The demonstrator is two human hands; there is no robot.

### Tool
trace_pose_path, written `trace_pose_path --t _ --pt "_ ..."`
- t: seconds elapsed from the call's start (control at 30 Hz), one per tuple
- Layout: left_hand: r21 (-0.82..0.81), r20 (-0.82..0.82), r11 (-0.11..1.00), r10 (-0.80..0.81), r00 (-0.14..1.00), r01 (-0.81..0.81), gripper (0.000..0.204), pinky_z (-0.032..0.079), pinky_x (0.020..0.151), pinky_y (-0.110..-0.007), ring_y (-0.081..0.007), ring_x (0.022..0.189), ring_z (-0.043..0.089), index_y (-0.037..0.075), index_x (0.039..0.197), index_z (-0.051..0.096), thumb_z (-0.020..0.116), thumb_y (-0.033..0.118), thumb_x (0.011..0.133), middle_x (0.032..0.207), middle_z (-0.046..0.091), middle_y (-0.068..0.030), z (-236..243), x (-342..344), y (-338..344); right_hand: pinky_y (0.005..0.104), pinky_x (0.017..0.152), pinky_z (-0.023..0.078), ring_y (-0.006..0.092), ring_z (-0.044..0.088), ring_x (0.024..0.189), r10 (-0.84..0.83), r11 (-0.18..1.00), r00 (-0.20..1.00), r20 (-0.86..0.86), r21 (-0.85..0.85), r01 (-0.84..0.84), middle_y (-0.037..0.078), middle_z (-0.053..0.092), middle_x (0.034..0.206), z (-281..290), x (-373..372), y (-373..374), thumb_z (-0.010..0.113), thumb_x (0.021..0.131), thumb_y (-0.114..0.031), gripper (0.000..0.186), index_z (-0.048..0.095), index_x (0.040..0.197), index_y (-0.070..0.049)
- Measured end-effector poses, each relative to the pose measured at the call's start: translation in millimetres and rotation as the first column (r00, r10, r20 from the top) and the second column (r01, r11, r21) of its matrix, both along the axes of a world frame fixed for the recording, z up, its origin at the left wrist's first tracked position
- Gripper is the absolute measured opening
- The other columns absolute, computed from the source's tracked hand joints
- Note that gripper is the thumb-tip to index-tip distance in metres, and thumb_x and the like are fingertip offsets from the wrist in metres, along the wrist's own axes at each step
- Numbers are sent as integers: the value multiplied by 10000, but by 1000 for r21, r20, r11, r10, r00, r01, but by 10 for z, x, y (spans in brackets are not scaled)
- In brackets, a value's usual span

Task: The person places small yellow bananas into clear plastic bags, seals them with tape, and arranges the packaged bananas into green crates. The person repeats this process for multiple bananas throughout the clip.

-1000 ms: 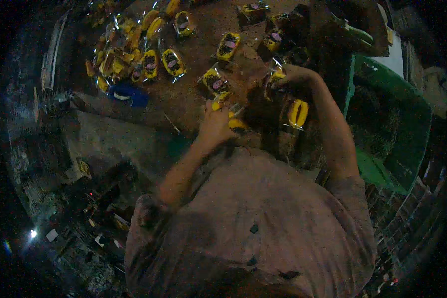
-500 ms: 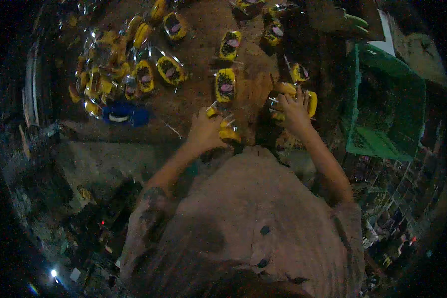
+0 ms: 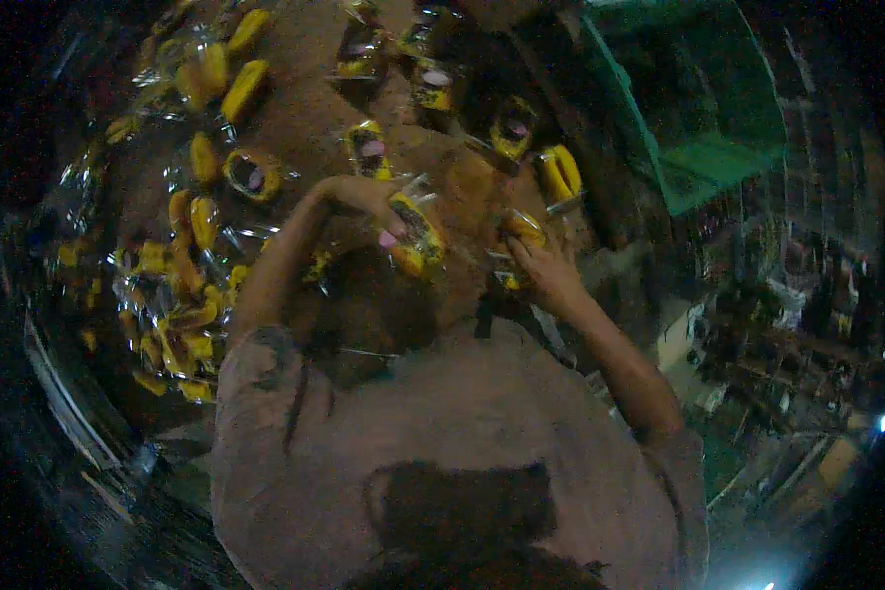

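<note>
My left hand point(image 3: 364, 194) is closed on a yellow packet point(image 3: 421, 246) in clear film, its dark speckled face with a pink oval turned up. The packet tilts, and most of the fingers are hidden by it. My right hand point(image 3: 549, 270) is closed at the edge of a second yellow packet point(image 3: 525, 228), whose clear film glints beside the fingers. Just beyond my left hand a similar packet point(image 3: 369, 149) lies face up on the brown table point(image 3: 310, 108). What exactly the packets contain is too dark to tell.
Many yellow packets point(image 3: 192, 324) are heaped along the left. More lie past my hands, among them one with a pink oval point(image 3: 513, 130) and a plain yellow one point(image 3: 561, 173). A green crate point(image 3: 659, 162) stands at the far right, beyond the table edge.
The view has swung round, shifting the crate and heap in the picture. My left hand now has a packet raised face up. My right hand stays at a yellow packet.
</note>
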State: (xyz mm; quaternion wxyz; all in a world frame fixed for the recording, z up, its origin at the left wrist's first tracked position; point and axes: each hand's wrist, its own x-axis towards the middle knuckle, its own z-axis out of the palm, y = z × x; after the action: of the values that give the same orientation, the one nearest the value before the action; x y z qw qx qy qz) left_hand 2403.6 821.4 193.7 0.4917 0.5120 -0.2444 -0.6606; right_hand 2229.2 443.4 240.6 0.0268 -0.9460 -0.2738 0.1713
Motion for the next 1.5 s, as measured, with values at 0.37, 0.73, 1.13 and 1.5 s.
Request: trace_pose_path --t 0.37,0.73,1.13,1.5 --pt "97 124 980 163 979 -176 551 553 847 -361 -201 943 704 8 1136 704 861 356 739 1008 753 -101 508 -519 -433 719 1190 -40 396 450 1384 56 995 998 4 -81 -56 29 596 1365 6 63 -96 577 917 -170 526 511 1439 -168" --pt "391 876 802 -174 449 -452 714 484 1003 -565 -464 1239 502 -9 1221 586 857 383 689 1162 653 -233 1214 -1611 -1647 633 1214 71 392 373 1410 32 961 977 209 261 -87 103 615 1296 989 829 -1220 887 642 -358 852 514 1375 -135" --pt "145 987 810 -155 31 -568 733 490 1012 -502 -460 1186 525 63 1231 619 870 438 654 1187 675 -181 2686 344 -3563 527 1232 104 354 357 1416 93 857 983 159 489 -160 70 580 1389 2462 2533 -3781 961 493 -350 997 513 1361 -149" --pt "271 960 897 -224 170 -348 863 393 946 -644 -419 1061 643 63 1057 682 834 711 507 970 723 -193 861 2387 -4548 557 1196 200 418 413 1351 585 790 767 -263 399 -465 119 558 1378 2324 3644 -3614 918 560 -395 966 515 1388 -104"
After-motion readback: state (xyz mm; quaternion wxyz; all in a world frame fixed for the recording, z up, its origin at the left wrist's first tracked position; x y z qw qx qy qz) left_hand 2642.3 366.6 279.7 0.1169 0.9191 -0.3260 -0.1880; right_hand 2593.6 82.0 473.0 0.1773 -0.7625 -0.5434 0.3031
